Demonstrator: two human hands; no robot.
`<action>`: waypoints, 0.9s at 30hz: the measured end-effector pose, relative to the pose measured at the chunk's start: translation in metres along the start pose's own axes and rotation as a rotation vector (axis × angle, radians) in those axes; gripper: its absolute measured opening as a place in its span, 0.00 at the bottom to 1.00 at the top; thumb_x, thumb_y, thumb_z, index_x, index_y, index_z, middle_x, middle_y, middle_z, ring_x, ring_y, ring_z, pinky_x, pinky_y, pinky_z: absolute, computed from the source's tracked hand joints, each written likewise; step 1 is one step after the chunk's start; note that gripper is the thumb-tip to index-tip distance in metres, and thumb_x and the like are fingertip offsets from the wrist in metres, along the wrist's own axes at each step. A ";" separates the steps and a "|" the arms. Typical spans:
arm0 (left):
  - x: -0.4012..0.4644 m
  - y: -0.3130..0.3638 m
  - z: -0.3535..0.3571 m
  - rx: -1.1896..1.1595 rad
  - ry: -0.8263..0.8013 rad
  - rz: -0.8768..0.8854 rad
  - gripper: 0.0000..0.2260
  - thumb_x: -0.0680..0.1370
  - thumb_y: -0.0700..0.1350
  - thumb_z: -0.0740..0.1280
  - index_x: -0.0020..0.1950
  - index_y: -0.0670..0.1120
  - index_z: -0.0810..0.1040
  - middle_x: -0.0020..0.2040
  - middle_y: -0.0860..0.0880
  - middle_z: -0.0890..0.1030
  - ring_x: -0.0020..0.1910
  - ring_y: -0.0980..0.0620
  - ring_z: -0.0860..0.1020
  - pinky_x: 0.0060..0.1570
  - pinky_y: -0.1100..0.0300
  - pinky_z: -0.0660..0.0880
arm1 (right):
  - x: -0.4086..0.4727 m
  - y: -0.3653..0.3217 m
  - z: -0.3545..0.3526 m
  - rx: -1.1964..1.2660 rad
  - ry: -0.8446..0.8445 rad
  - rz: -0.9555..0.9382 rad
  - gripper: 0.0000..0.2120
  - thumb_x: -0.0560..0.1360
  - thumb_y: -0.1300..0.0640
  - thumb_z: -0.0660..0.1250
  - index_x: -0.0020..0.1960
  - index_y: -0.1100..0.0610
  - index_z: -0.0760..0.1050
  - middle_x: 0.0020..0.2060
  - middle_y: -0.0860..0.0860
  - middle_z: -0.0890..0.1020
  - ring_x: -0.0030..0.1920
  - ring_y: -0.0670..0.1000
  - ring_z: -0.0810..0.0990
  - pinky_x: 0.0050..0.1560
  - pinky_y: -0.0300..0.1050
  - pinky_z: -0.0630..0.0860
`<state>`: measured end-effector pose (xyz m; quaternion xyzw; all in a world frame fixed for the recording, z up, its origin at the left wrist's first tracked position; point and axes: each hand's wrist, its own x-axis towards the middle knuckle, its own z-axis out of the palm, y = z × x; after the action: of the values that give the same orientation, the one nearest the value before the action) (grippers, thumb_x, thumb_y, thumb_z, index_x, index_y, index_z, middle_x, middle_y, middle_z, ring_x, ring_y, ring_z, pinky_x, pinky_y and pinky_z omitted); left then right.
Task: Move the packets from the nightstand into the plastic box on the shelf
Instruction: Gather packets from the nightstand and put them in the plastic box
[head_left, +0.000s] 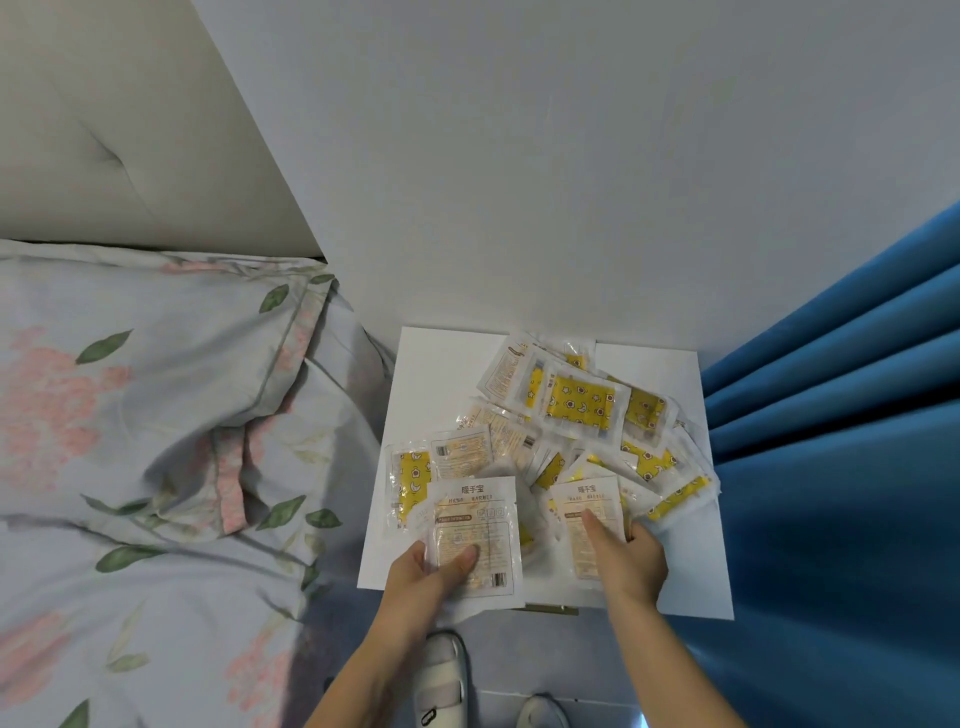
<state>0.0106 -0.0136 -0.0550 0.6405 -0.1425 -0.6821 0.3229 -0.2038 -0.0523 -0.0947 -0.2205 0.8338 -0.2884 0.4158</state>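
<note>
In the head view, both forearms reach up from the bottom edge toward the white nightstand. The left hand pinches a packet at the surface's near-left edge, thumb laid across its printed face and the other fingers curled beneath it. The right hand holds a second packet near the middle of the front edge, thumb on top and fingers tucked behind its right side.

The remaining packets, clear sachets with yellow patterned pads, lie in a loose overlapping pile from the back edge down to the right corner, several hanging just over the right edge. A bed with a floral pillow and a padded headboard stands along the left edge; a blue curtain hangs against the right edge. Two white slippers show on the floor below the front edge.

The plastic box and shelf are out of frame. Most fingers of both hands are hidden under the packets, and the small print is unreadable.
</note>
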 end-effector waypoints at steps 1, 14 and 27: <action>-0.002 0.000 -0.001 0.002 0.003 0.001 0.11 0.74 0.39 0.72 0.55 0.40 0.79 0.49 0.43 0.86 0.42 0.50 0.85 0.43 0.62 0.77 | -0.003 0.000 0.000 0.029 0.013 -0.010 0.12 0.71 0.54 0.74 0.51 0.59 0.79 0.48 0.55 0.83 0.49 0.58 0.82 0.49 0.48 0.78; -0.008 0.003 -0.004 0.033 -0.007 -0.002 0.11 0.74 0.39 0.72 0.56 0.41 0.79 0.50 0.43 0.85 0.41 0.50 0.84 0.50 0.47 0.77 | -0.013 -0.005 0.008 0.135 0.082 -0.121 0.12 0.72 0.55 0.74 0.53 0.56 0.79 0.47 0.51 0.81 0.51 0.56 0.81 0.54 0.57 0.80; 0.014 0.005 -0.003 -0.003 -0.021 -0.017 0.11 0.77 0.37 0.67 0.59 0.42 0.73 0.54 0.44 0.84 0.52 0.46 0.83 0.46 0.57 0.81 | -0.008 -0.013 0.031 -0.018 0.068 -0.121 0.17 0.70 0.55 0.75 0.54 0.61 0.80 0.59 0.56 0.76 0.61 0.58 0.75 0.59 0.57 0.77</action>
<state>0.0153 -0.0258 -0.0633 0.6339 -0.1396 -0.6917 0.3167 -0.1719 -0.0663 -0.0967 -0.2640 0.8352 -0.3130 0.3670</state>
